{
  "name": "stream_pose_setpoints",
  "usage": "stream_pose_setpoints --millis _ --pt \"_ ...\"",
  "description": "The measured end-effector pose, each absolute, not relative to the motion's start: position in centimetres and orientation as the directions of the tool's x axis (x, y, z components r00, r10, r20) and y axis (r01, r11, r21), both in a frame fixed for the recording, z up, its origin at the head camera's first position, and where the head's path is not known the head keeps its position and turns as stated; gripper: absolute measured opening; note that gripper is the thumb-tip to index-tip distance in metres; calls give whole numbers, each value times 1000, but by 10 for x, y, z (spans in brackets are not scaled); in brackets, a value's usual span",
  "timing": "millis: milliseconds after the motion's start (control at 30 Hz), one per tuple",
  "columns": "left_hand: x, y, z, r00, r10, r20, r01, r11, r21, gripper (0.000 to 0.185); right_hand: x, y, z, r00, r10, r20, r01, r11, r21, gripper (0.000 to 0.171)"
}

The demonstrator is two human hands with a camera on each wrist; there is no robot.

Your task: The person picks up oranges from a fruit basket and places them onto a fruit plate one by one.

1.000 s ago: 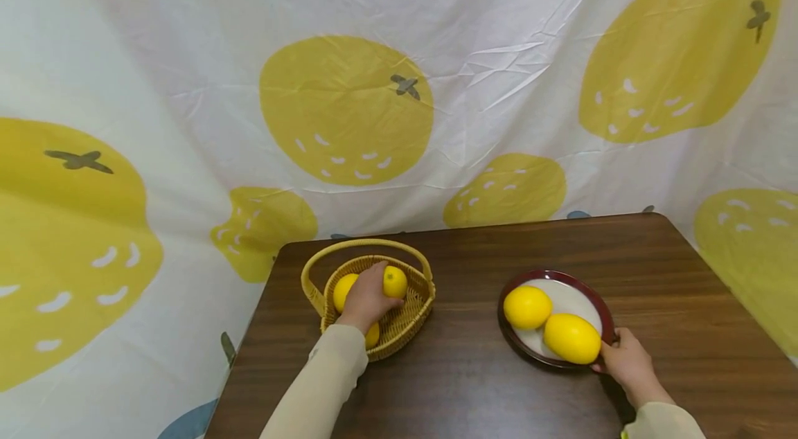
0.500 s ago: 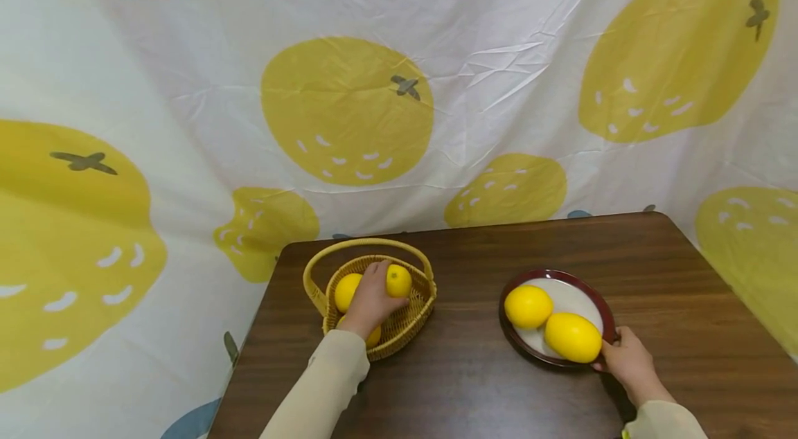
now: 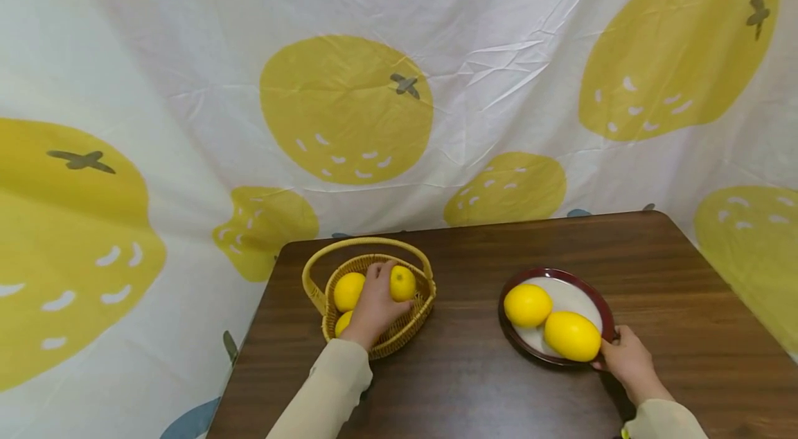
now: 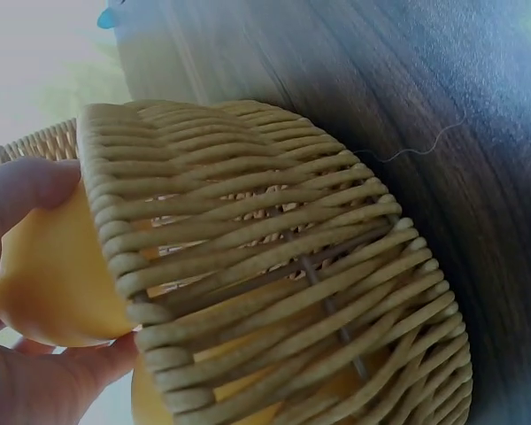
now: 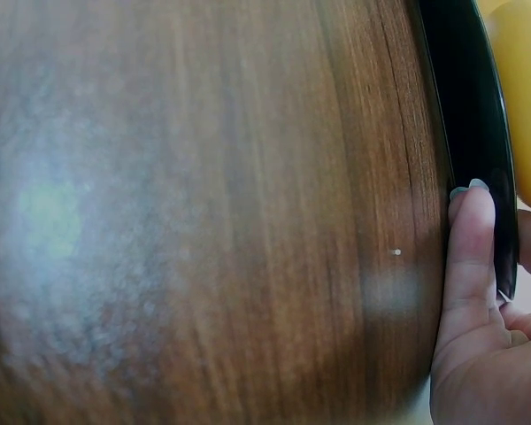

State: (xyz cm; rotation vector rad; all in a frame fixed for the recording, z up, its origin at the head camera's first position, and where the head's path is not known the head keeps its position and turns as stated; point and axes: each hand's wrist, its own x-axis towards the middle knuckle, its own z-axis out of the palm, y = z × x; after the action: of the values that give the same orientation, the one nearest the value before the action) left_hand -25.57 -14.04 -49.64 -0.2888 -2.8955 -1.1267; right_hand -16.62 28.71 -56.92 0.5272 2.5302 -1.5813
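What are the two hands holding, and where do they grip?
The left hand grips a lemon in the basket, fingers round its side. The right hand holds the plate by its near rim.

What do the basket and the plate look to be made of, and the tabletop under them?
Basket: woven wicker or rattan, pale tan, matte; the wound strands and open gaps show from the left wrist. Plate: probably glazed ceramic or lacquerware, with a glossy dark red-brown rim and pale centre. Table: dark wood grain, smooth with a slight sheen; solid wood or laminate cannot be told.
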Motion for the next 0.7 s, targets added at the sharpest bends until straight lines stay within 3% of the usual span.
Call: stream_pose_setpoints --millis 700 --pt "-241 -129 -496 -981 142 135 196 741 643 82 -167 290 -569 -929 241 -281 360 411 -837 52"
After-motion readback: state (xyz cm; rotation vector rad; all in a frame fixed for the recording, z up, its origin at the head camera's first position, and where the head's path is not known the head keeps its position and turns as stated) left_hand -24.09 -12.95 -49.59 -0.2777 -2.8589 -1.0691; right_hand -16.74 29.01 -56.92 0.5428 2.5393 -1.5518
